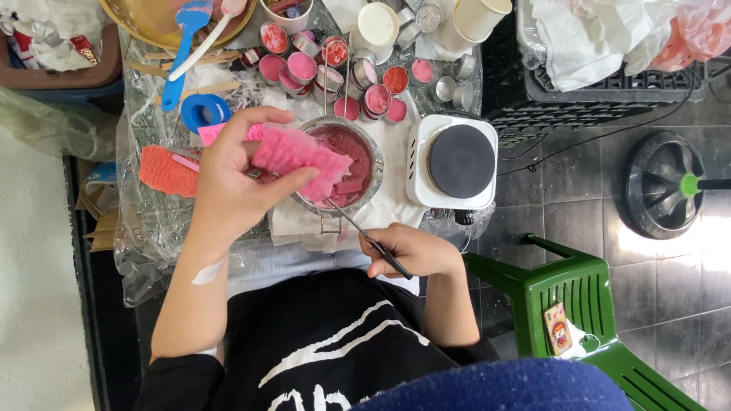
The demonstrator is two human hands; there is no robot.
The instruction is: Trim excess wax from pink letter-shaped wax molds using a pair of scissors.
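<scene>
My left hand (232, 183) is pinched on a pink textured slab (298, 160), holding it over the metal pot (339, 164) in the middle of the table (145, 243), while my right hand (415, 250) is closed around thin scissors (365, 236) at the near edge. Pink chunks already lie in the pot, yet most of the slab looks uncut, so I judge plenty remains.

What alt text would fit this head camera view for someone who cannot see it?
The left hand holds a bumpy pink slab over a metal pot of pink wax, while the right hand grips a thin metal tool. Small pink-filled tins and a white hot plate sit nearby.
</scene>
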